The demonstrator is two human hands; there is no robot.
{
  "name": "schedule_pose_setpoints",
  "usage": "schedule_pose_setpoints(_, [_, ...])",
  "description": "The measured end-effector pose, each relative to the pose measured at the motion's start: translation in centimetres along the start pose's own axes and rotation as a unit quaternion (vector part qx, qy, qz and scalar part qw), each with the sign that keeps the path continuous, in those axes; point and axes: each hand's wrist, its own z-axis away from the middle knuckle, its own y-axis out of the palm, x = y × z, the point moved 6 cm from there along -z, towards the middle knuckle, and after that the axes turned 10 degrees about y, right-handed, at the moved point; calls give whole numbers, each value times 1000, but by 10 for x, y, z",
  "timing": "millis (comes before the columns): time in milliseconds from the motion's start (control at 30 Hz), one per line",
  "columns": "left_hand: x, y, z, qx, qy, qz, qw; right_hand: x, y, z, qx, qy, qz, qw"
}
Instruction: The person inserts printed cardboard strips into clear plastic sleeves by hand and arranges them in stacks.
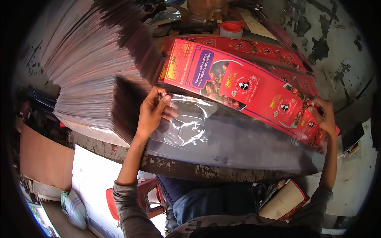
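A long red printed sheet [254,85] with oyster sauce pictures and a purple label lies tilted across the worktable. At its right end, my right hand [323,113] grips the edge between thumb and fingers. Below the sheet spreads glossy clear plastic film [190,123]. The thumb and forefinger of my left hand [152,111] are pinched at the film's upper left corner, and its other fingers show through the plastic. More red printed sheets [274,53] are behind the tilted one, partly covered by it.
Tall stacks of thin, plastic-edged sheets [91,95] stand close to my left hand. A roll of tape [231,29] sits at the back. The worn table edge [178,166] runs before my lap. A red stool [149,194] and a striped sack [74,208] are below.
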Motion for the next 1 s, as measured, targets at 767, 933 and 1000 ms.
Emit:
schedule_pose_setpoints(767, [2,-8,-1,-97,-42,55,993,-4,1,5,3,-10,-13,1000])
schedule_pose_setpoints(933, [1,-8,0,-98,-37,56,993,1,3,8,11,7,-7,1000])
schedule_pose_setpoints(1000, [1,-8,0,-97,-35,58,993,1,4,7,18,4,-11,1000])
